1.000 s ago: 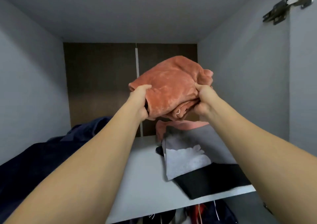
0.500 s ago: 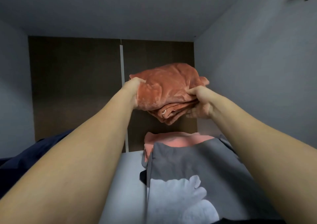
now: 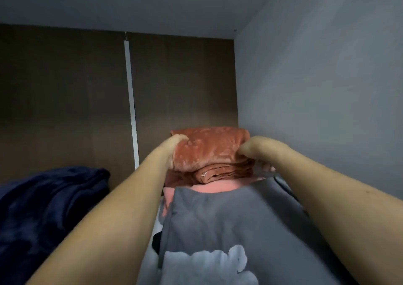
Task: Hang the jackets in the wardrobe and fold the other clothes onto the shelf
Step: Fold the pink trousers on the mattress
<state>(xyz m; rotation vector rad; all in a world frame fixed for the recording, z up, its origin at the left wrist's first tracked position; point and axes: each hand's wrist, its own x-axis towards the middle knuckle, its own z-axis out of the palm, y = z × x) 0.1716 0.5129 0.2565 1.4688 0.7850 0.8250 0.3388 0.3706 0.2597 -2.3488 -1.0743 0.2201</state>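
Rust-orange fleece bundle (image 3: 209, 151), no readable label, gripped by both hands, left (image 3: 174, 151) and right (image 3: 253, 151).

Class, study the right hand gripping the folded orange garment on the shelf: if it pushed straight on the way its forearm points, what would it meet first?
The right hand points toward the wardrobe's brown back panel. Beyond the folded orange garment in its grip, nothing else shows in that line, so probably the panel first, though depth is unclear.

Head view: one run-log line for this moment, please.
stage: placing | object: folded orange fleece | left hand: gripping it | right hand: gripping it | position: on pink garment
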